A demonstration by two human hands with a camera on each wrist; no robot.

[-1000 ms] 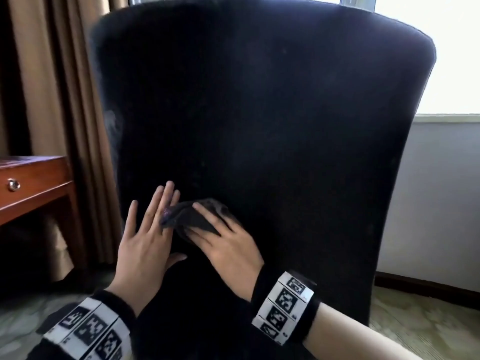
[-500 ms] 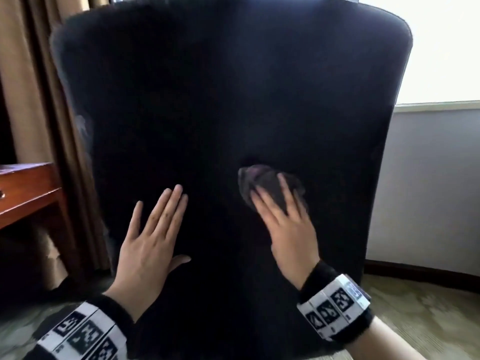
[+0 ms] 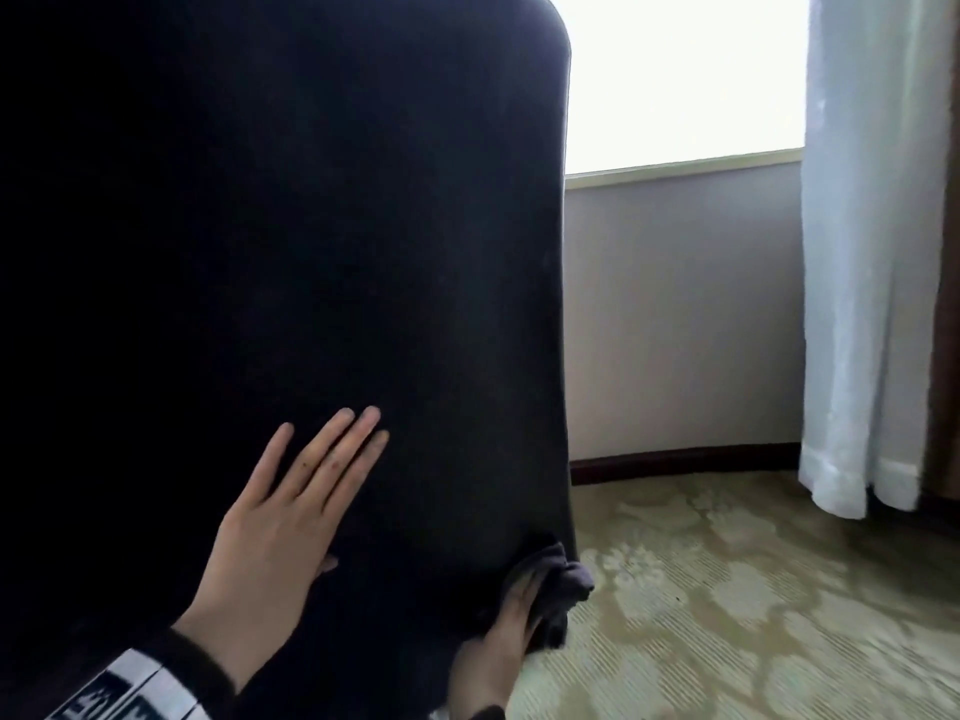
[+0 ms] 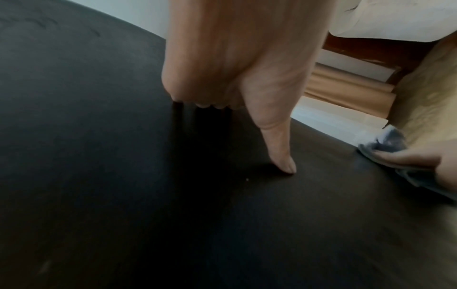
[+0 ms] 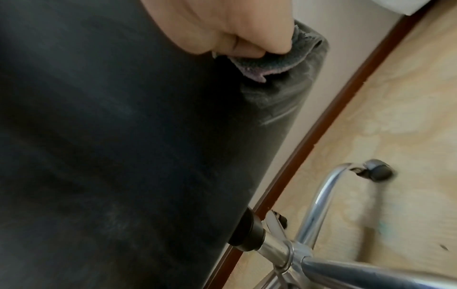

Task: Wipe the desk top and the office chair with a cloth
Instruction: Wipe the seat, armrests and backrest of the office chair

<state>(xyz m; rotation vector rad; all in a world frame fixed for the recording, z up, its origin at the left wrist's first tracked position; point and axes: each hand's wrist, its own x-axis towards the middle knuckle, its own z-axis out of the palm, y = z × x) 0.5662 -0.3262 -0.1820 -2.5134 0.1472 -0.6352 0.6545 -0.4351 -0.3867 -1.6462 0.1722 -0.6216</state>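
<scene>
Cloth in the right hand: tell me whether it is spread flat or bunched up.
Bunched up. The cloth sits crumpled in folds under the right hand, pressed against the chair back's right edge, one hemmed corner sticking out.

floor (image 3: 753,615): we've got pale green-beige carpet with a flowery pattern, running to a dark baseboard (image 3: 680,459)
on it: the office chair's chrome base (image 5: 319,207), one caster (image 5: 378,172) down on the carpet
also: white curtain (image 3: 862,491) hem hangs right at carpet level
</scene>
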